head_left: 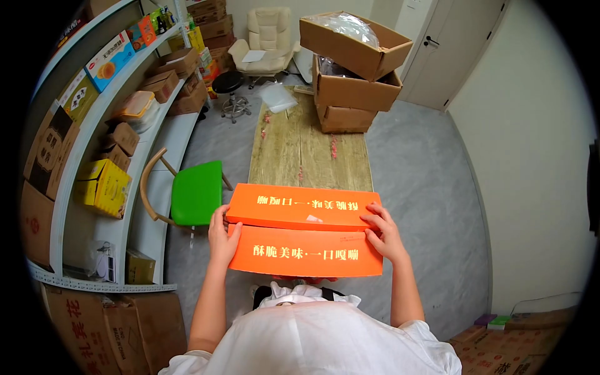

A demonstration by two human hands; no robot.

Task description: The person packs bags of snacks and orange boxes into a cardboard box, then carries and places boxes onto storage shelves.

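The left grip (224, 239) is clamped on the left end of the orange box (304, 240), and the right grip (385, 234) is clamped on its right end, fingers over the far panel and thumbs by the seam. The box shows two panels, each with one line of gold print; whether they belong to one box or two I cannot tell, and the inside is hidden. It sits at the near end of the counter (312, 153), which runs from it toward 12 o'clock with several red bits on top.

At 1 o'clock, at the counter's far end, three cartons (359, 90) are stacked; the top one is open and holds clear plastic (347, 28), the middle one holds plastic too. One door (447, 56) is beyond them.

Near 10 o'clock stands one green chair (197, 192); at 11, one black stool (228, 83); between 11 and 12, one cream chair (269, 31) bearing one white sheet (254, 56).

The shelves (97, 122), from 9 to 11, carry many boxes, including one yellow box (106, 190), and one orange-lidded tub (136, 106).
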